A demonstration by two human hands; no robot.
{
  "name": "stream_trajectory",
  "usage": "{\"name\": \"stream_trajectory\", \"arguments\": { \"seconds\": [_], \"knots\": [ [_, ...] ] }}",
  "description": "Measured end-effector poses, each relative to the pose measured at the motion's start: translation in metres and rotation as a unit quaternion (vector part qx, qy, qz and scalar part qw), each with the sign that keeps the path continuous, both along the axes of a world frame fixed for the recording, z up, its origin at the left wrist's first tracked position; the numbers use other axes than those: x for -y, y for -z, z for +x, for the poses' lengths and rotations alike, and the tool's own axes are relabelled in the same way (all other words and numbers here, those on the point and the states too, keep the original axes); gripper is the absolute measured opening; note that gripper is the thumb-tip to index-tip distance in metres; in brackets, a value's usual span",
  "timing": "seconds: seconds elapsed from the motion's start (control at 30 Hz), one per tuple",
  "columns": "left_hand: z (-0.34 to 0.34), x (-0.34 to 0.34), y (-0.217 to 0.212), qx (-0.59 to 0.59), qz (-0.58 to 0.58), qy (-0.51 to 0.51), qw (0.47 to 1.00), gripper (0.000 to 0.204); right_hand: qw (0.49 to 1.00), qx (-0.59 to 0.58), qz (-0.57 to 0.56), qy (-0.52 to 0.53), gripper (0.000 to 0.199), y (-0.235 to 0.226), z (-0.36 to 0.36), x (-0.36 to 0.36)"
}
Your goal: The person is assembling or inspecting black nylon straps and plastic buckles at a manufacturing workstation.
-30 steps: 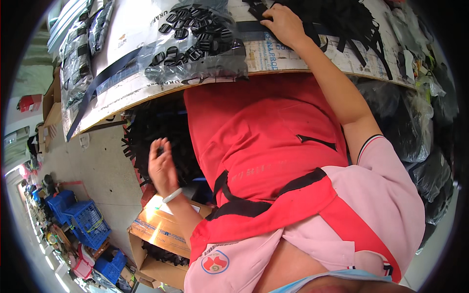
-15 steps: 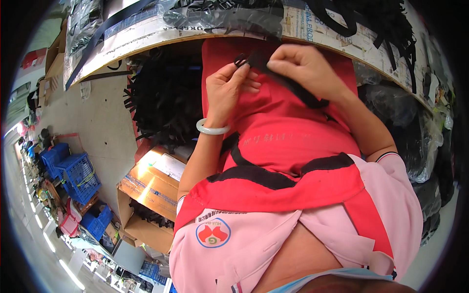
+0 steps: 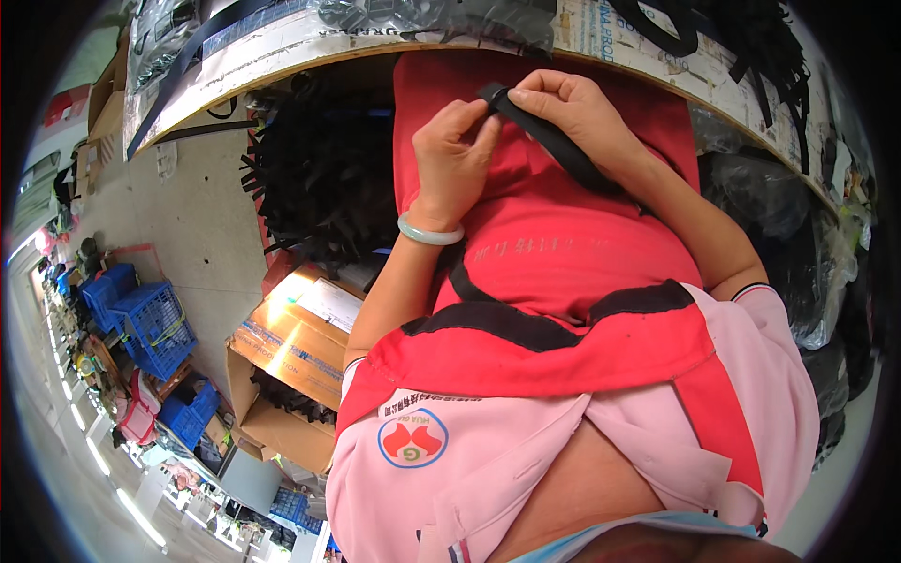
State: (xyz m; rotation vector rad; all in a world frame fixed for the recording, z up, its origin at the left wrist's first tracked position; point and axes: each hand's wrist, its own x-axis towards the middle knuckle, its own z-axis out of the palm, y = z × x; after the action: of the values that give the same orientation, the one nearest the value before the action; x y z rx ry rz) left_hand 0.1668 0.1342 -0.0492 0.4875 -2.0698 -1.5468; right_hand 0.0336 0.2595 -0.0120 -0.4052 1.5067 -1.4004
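Note:
Over the red apron (image 3: 526, 216) on my lap, both hands work on a black webbing strap (image 3: 556, 143). My left hand (image 3: 453, 159), with a pale bangle at the wrist, pinches the strap's upper end between thumb and fingertips. A small dark fitting seems to sit at that end, mostly hidden by the fingers. Close on the right, my right hand (image 3: 577, 114) is closed on the strap just below that end, thumb on top. From there the strap's rest curves down under the right hand toward the wrist.
The worktable (image 3: 375, 54) edge curves just beyond my hands, carrying bagged black buckles (image 3: 375, 11) and straps. A heap of black straps (image 3: 324, 178) lies to the left, above an open cardboard box (image 3: 291, 347). Blue crates (image 3: 155, 324) stand farther left; dark plastic bags (image 3: 760, 206) are at the right.
My left hand has moved up and right and turned inward, closing around the strap end. My right hand has come down onto the strap, which now runs more taut between them.

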Motion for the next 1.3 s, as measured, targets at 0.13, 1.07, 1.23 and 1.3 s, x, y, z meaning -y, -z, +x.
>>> {"name": "stream_trajectory", "arguments": {
  "seconds": [0.13,1.07,1.23,1.3],
  "knots": [
    [-0.001,0.003,-0.001,0.019,-0.130,0.015,0.991,0.017,0.998,0.046,-0.031,0.042,0.019,0.019,-0.002,0.003],
    [-0.002,-0.002,-0.008,-0.046,0.263,-0.019,0.964,0.016,0.999,-0.008,0.021,-0.034,0.019,-0.008,-0.006,0.002],
    [0.014,0.009,-0.024,0.013,0.143,0.061,0.988,0.013,0.984,0.135,0.001,-0.113,0.018,0.010,-0.013,0.000],
    [0.040,0.024,-0.054,0.066,0.094,0.101,0.988,0.013,0.991,0.110,-0.041,-0.060,0.018,0.010,-0.012,0.009]
  ]
}}
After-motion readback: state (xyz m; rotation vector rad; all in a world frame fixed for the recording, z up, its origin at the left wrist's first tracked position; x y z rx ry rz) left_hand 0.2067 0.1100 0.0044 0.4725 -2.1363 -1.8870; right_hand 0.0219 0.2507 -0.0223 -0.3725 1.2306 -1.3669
